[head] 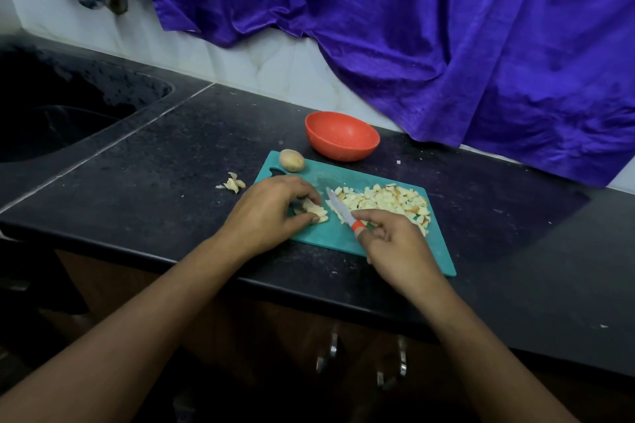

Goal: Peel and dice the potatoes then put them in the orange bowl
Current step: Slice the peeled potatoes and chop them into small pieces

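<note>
**Potato strips (316,211) being diced, orange bowl (343,151) being left empty**

The strips are being pinched by the left hand (271,206), and the knife (338,206) is being gripped by the right hand (395,244). A diced pile (388,201) is being heaped on the cutting board (330,237) just beyond the right hand. One unpeeled potato (291,160), beyond the left hand, is being left for later.

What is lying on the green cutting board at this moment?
A pile of diced potato, potato strips under the left hand, a knife held by the right hand, and a whole potato at the far corner. The hands hide part of the board.
</note>
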Demonstrator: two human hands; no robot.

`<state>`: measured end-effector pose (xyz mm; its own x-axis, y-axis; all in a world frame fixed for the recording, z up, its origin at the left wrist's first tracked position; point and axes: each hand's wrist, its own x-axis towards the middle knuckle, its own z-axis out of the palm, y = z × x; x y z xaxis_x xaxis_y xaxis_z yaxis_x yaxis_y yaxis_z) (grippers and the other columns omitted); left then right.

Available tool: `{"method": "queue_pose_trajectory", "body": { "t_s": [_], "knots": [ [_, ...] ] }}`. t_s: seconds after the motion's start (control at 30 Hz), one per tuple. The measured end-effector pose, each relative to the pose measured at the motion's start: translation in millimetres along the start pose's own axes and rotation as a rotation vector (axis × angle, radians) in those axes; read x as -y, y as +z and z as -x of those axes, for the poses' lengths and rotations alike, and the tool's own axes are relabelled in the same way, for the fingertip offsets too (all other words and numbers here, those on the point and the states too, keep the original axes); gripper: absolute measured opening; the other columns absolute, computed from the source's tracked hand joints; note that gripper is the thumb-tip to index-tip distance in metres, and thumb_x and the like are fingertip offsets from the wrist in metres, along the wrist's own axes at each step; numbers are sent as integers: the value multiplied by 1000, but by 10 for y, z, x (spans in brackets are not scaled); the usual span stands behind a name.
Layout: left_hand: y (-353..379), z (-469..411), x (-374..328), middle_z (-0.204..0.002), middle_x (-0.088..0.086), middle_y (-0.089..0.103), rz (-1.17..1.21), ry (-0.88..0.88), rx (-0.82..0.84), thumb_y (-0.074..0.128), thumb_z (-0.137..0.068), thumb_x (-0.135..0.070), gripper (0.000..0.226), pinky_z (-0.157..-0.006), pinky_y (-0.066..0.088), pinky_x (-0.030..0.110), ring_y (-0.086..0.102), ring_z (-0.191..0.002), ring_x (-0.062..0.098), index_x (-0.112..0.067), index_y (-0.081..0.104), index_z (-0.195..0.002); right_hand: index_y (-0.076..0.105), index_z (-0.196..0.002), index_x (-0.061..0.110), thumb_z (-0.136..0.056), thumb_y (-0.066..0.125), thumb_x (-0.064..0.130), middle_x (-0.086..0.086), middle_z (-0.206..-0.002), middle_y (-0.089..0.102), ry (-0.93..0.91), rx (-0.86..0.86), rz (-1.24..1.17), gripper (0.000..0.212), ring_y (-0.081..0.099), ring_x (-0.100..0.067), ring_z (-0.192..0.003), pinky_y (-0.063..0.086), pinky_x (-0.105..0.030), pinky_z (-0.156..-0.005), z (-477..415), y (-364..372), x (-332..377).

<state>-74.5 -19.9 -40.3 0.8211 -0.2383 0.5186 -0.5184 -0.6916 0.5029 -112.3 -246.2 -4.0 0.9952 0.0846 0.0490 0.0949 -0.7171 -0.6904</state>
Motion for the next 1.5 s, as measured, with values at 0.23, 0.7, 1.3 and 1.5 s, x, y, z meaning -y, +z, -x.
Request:
{"method": "queue_pose_trajectory", "body": {
  "t_s": [0.23, 0.7, 1.3, 1.5],
  "knots": [
    [-20, 10, 19, -101, -18, 67, 43, -15, -9, 85, -81, -31, 21, -82, 56, 39, 63, -95, 2, -33, 73, -98, 66, -128, 36, -102, 60, 28, 2, -78, 73, -68, 2, 78, 28, 58, 0, -55, 46, -26, -56, -71, -183, 198],
    [19, 3, 34, -94, -14, 70, 15, 75, 1, 82, -82, -27, 8, -74, 57, 41, 65, -85, 6, -26, 74, -81, 67, -130, 34, -96, 56, 23, -3, -121, 69, -195, 94, 588, 38, 63, -27, -110, 53, -38, -86, -102, -38, 690],
    [15, -2, 36, -88, -17, 68, 6, 39, 11, 82, -81, -26, 6, -74, 57, 38, 66, -83, 2, -30, 77, -82, 41, -155, 34, -105, 42, 29, 4, -96, 66, -399, -49, 647, 50, 62, -19, -86, 45, -36, -68, 203, 228, 169],
    [5, 7, 11, -88, -18, 68, -21, 33, 5, 83, -81, -26, 7, -74, 58, 37, 65, -82, 1, -29, 78, -83, 66, -132, 42, -102, 57, 36, 13, -99, 71, -121, 12, 245, 33, 62, -6, -81, 53, -31, -71, -8, 83, 95]
  ]
}}
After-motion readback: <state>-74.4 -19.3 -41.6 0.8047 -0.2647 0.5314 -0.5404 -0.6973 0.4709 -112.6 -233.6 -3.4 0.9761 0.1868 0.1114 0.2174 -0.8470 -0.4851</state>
